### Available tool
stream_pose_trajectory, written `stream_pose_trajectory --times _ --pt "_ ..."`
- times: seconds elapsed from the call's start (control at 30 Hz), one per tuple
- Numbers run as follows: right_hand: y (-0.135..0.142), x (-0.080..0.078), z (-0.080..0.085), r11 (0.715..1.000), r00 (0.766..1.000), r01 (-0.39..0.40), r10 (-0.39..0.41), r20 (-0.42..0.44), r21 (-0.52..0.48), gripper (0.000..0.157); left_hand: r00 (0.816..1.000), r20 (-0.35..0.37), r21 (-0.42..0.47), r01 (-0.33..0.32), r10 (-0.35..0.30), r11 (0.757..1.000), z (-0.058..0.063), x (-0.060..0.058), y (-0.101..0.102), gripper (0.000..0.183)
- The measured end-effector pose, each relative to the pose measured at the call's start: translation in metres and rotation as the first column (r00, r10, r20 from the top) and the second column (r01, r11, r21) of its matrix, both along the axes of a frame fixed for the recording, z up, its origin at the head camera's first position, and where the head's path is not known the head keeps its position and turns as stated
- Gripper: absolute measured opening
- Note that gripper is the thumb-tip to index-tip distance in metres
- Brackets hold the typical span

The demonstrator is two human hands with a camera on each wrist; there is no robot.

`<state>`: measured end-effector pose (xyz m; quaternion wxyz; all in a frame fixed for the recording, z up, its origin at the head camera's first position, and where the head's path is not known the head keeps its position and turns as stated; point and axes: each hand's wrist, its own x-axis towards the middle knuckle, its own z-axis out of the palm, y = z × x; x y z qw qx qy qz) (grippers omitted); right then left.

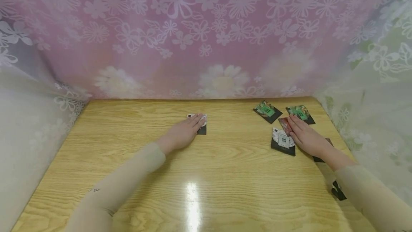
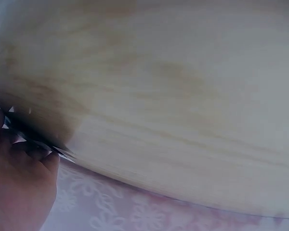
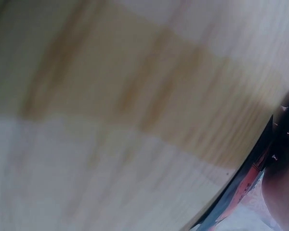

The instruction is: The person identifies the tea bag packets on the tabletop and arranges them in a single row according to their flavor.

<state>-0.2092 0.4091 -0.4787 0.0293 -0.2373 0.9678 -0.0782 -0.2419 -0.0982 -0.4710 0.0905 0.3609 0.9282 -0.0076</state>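
My left hand [image 1: 181, 133] lies over a small flat packet [image 1: 202, 131], white-patterned above and black below, near the middle of the table. Its fingers extend across the packet and hide much of it. On the right side, my right hand [image 1: 307, 139] rests with outstretched fingers over a red packet [image 1: 284, 125], covering part of it. Just left of that hand lies a white and black packet [image 1: 283, 141]. Another dark packet [image 1: 318, 159] shows partly from under the right wrist. The right wrist view catches a black and red packet edge [image 3: 250, 178] beside the hand.
Two green and black packets, one at the back [image 1: 268, 111] and one farther right [image 1: 304, 113], lie beyond my right hand. A black item [image 1: 338, 191] sits partly hidden by the right forearm. Floral curtains [image 1: 206, 46] surround the wooden table [image 1: 238, 182].
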Motion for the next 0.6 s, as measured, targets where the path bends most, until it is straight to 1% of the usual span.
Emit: stream_pose_trajectory --times 0.27,0.4,0.6 --pt "-0.004 0.0 0.004 0.999 0.998 0.034 -0.034 0.061 0.007 0.065 0.999 0.004 0.053 -0.049 0.049 0.997 0.0 0.011 -0.039 0.057" --pt "-0.004 0.001 0.002 1.0 0.999 0.028 -0.029 0.045 0.003 0.064 0.998 -0.026 0.066 -0.057 0.059 0.996 -0.003 0.016 -0.062 0.057" --pt "-0.001 -0.001 0.002 1.0 0.999 0.02 -0.02 0.032 0.005 0.065 0.994 -0.061 0.097 -0.08 0.086 0.992 0.0 0.023 -0.093 0.058"
